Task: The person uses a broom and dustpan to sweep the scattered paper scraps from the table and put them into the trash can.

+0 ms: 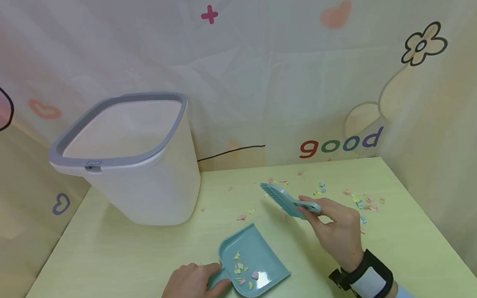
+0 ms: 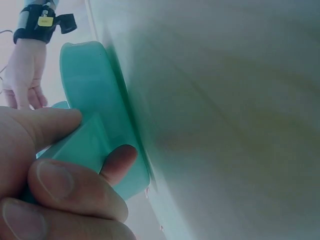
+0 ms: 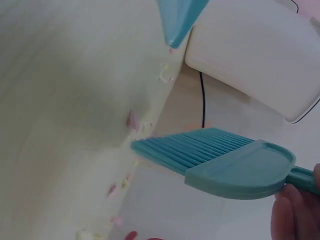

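A white bin (image 1: 166, 191) stands at ten o'clock on the desk (image 1: 88, 264). The left hand (image 1: 191, 285), at seven, curls round the handle (image 1: 218, 277) of a blue dustpan (image 1: 249, 245) at six, paper scraps (image 1: 255, 275) inside. Toward one, a raised blue brush (image 1: 281, 201) is pinched in the right hand (image 1: 340, 228); loose scraps (image 1: 372, 208) lie at two.

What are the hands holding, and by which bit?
The left hand holds a blue, scoop-shaped plastic dustpan by its handle. The right hand holds a blue, fan-shaped plastic brush by its handle.
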`<move>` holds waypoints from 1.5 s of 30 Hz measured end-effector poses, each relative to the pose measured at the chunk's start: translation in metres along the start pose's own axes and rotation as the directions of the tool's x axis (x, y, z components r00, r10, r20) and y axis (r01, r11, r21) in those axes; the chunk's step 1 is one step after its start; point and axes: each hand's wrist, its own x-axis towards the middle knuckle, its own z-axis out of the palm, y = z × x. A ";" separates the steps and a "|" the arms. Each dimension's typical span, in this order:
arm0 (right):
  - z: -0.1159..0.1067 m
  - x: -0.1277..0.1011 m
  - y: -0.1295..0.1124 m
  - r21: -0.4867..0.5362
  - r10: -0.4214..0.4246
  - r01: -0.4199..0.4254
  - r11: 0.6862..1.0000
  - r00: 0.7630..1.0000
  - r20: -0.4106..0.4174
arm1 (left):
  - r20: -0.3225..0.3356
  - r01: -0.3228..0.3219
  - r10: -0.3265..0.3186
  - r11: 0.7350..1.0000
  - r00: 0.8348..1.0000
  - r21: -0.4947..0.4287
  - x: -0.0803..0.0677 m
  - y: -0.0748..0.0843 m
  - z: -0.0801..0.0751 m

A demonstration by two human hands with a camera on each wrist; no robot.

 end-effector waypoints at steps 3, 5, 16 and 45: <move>0.002 -0.002 0.007 0.014 0.019 -0.019 1.000 1.000 -0.009 | 0.006 0.005 -0.005 1.000 1.000 -0.005 0.000 0.000 0.000; 0.002 -0.003 0.010 0.018 0.041 -0.041 0.999 0.999 0.004 | 0.000 0.003 -0.003 1.000 1.000 -0.007 0.001 0.000 0.000; 0.001 -0.007 -0.007 0.088 0.221 -0.235 0.968 0.964 0.146 | 0.037 0.024 -0.024 1.000 0.999 0.005 0.005 0.000 -0.001; -0.002 -0.002 -0.008 0.136 0.228 -0.227 0.964 0.974 0.009 | -0.029 -0.204 0.203 0.979 0.979 -0.020 -0.003 0.002 -0.005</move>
